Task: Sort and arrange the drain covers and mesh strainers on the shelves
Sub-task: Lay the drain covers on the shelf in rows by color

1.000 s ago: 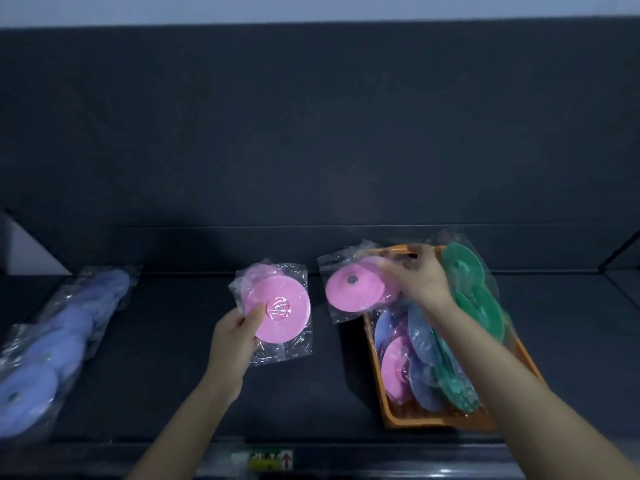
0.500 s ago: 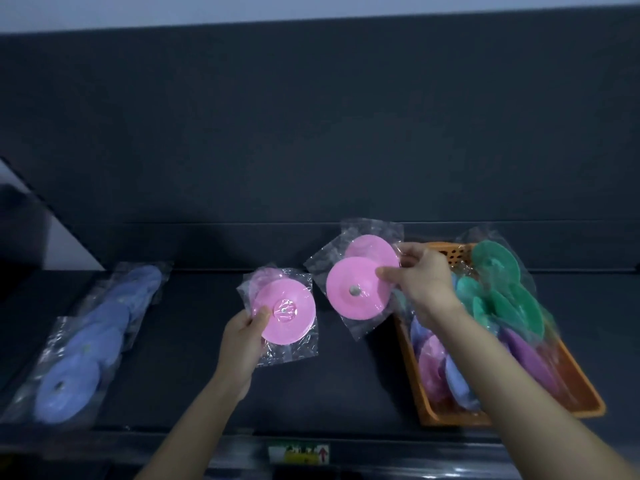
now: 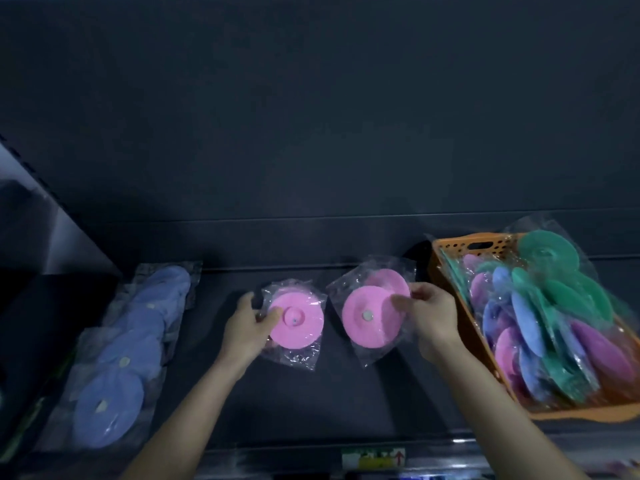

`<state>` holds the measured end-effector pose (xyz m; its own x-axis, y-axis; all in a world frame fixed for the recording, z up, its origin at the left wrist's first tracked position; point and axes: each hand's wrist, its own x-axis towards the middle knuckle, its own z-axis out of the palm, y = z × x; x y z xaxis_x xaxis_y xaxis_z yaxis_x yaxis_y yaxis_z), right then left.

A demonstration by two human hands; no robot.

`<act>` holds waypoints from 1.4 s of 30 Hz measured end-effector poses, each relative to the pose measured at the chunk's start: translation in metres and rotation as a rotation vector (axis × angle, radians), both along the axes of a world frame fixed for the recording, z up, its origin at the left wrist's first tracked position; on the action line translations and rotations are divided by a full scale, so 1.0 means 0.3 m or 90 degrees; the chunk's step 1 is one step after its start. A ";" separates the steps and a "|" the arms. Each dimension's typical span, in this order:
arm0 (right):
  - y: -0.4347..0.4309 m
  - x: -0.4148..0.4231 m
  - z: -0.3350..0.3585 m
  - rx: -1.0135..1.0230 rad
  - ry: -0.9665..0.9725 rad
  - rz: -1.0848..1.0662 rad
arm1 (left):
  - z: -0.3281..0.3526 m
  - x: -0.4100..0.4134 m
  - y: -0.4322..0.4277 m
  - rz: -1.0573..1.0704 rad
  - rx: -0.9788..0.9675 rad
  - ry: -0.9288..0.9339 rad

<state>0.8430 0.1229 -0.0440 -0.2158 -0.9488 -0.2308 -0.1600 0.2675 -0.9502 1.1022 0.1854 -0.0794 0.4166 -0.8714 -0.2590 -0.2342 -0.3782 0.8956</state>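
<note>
Closest to us, on the front edge of the shelf [image 3: 311, 396], is a small label [image 3: 374, 459]. It has a yellow patch and a red arrow. The words on it are too blurry to read, and we see no brand name anywhere.

Our left hand [image 3: 247, 327] pinches a pink drain cover [image 3: 298, 323] in its clear bag, with the thumb on the front. Our right hand [image 3: 431, 317] pinches the right edge of a bag of two pink covers [image 3: 367, 320]. Both bags are just above the shelf, side by side, near each other but not touching.

We think these covers are very light and a bit bendy, and they will not break easily. The clear bags look shiny and slippery, so a loose corner could slide out of our fingers. It is better to hold the round rim right through the bag, as both hands do.

On the left, a row of blue drain covers [image 3: 114, 375] lies flat on the shelf in bags. On the right, an orange basket [image 3: 446, 268] holds a mixed pile of green, blue, purple and pink covers. A green cover [image 3: 550, 254] leans at the top. We cannot spot any mesh strainers.

Farthest away is the dark back wall [image 3: 311, 133].
</note>
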 end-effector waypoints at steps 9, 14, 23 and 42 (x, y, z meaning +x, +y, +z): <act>0.035 0.069 -0.087 0.076 -0.044 -0.131 | -0.066 0.095 0.078 -0.422 0.023 -0.306; 0.046 0.063 -0.104 0.062 0.005 -0.139 | -0.005 0.094 0.089 -0.324 -0.178 -0.529; 0.037 0.083 -0.119 0.038 0.103 -0.122 | 0.072 0.146 0.058 0.096 -0.177 0.067; 0.000 0.151 -0.094 0.020 0.226 0.020 | 0.043 0.247 0.003 0.130 -0.136 0.157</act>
